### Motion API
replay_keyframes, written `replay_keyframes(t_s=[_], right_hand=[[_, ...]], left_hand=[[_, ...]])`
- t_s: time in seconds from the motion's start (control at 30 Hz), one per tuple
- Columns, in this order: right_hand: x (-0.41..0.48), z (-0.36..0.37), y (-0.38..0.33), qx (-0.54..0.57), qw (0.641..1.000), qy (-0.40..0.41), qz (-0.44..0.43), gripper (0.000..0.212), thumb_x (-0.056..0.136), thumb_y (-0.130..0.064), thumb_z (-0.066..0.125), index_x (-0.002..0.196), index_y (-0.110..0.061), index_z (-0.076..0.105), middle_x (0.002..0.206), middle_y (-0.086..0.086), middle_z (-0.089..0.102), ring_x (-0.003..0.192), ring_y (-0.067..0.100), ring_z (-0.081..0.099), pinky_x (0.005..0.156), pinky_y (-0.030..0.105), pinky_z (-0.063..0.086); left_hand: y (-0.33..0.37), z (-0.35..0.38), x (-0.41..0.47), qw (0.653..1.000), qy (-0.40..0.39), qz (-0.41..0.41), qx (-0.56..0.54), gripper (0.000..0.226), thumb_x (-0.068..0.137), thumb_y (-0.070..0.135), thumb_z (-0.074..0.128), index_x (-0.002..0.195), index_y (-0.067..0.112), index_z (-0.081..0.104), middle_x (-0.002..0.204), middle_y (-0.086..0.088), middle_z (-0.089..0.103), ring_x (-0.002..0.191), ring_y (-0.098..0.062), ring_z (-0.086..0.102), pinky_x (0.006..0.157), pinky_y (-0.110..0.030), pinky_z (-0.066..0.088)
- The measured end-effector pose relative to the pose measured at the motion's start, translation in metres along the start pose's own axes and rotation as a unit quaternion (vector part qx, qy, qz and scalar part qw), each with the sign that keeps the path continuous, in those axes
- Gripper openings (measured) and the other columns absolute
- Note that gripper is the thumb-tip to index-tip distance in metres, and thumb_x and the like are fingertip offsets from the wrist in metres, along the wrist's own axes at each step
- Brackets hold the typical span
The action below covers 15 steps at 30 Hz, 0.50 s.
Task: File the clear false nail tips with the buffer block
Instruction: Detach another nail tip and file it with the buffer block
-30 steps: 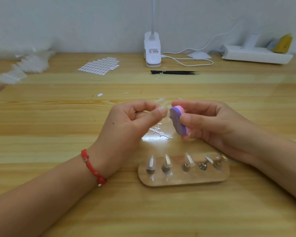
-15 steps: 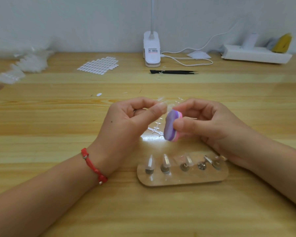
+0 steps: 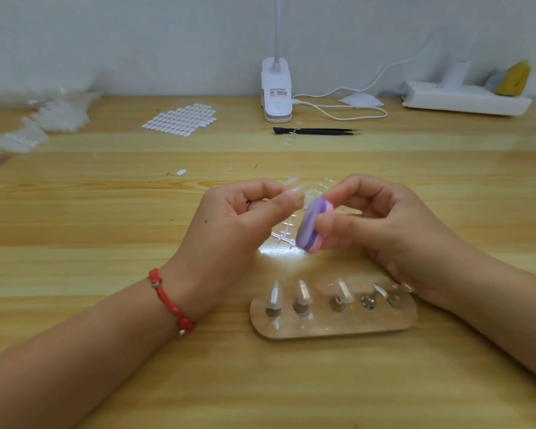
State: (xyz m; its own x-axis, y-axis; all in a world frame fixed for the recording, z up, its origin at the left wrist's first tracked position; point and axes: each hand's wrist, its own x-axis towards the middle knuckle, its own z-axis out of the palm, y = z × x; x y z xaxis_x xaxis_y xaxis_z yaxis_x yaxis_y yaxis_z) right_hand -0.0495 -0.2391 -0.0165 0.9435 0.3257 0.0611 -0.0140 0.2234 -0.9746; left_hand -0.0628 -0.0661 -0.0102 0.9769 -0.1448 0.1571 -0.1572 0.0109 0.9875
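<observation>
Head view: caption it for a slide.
Right hand holds a purple-pink buffer block up to a clear nail tip pinched in the left hand, above a wooden stand of mounted tips.

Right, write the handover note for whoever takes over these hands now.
Left hand: pinches a clear tip, barely visible, between thumb and forefinger.
Right hand: grips the buffer, close beside that tip.
Stand: near the table edge, with more clear tips on its mounts.
Done: cannot tell how many are filed.
Left: finish the pinched tip, then any unfiled ones.
</observation>
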Motion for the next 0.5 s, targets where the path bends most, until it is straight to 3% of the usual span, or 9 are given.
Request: replay_keyframes(t_s=[0.13, 0.27, 0.4, 0.5], right_hand=[[0.0014, -0.0028, 0.0001, 0.046, 0.998, 0.037, -0.004, 0.017, 0.054, -0.018, 0.080, 0.070, -0.018, 0.073, 0.074, 0.003, 0.074, 0.065, 0.014, 0.072, 0.059, 0.021, 0.056], [0.0002, -0.0001, -0.0004, -0.007, 1.000, -0.016, 0.007, 0.021, 0.056, -0.015, 0.085, 0.074, -0.019, 0.077, 0.078, 0.003, 0.074, 0.066, 0.015, 0.072, 0.061, 0.022, 0.056], [0.0015, -0.0028, -0.0005, 0.040, 0.999, 0.026, 0.010, 0.023, 0.055, -0.019, 0.080, 0.077, -0.018, 0.079, 0.075, 0.000, 0.075, 0.064, 0.009, 0.070, 0.059, 0.018, 0.055], [0.0007, 0.0004, -0.0010, 0.011, 1.000, -0.007, 0.021, 0.028, 0.055, -0.017, 0.084, 0.083, -0.020, 0.080, 0.079, 0.001, 0.076, 0.067, 0.008, 0.070, 0.060, 0.019, 0.055]], left_hand=[[-0.0004, 0.0006, -0.0001, 1.000, -0.031, 0.002, 0.007, 0.017, 0.071, 0.027, 0.061, 0.068, 0.010, 0.064, 0.053, 0.000, 0.019, 0.041, -0.006, 0.016, 0.039, -0.009, 0.023], [-0.0016, -0.0008, -0.0001, 0.999, -0.034, 0.001, 0.005, 0.016, 0.071, 0.027, 0.061, 0.067, 0.011, 0.062, 0.049, 0.000, 0.020, 0.041, -0.006, 0.017, 0.039, -0.013, 0.020], [-0.0027, -0.0008, -0.0009, 0.998, -0.057, 0.011, 0.023, 0.014, 0.076, 0.020, 0.071, 0.066, 0.014, 0.064, 0.053, -0.011, 0.021, 0.042, -0.006, 0.018, 0.040, -0.011, 0.022], [-0.0025, -0.0014, -0.0007, 0.999, -0.048, 0.001, 0.010, 0.015, 0.074, 0.027, 0.066, 0.066, 0.014, 0.064, 0.049, 0.000, 0.021, 0.042, -0.006, 0.017, 0.039, -0.012, 0.021]])
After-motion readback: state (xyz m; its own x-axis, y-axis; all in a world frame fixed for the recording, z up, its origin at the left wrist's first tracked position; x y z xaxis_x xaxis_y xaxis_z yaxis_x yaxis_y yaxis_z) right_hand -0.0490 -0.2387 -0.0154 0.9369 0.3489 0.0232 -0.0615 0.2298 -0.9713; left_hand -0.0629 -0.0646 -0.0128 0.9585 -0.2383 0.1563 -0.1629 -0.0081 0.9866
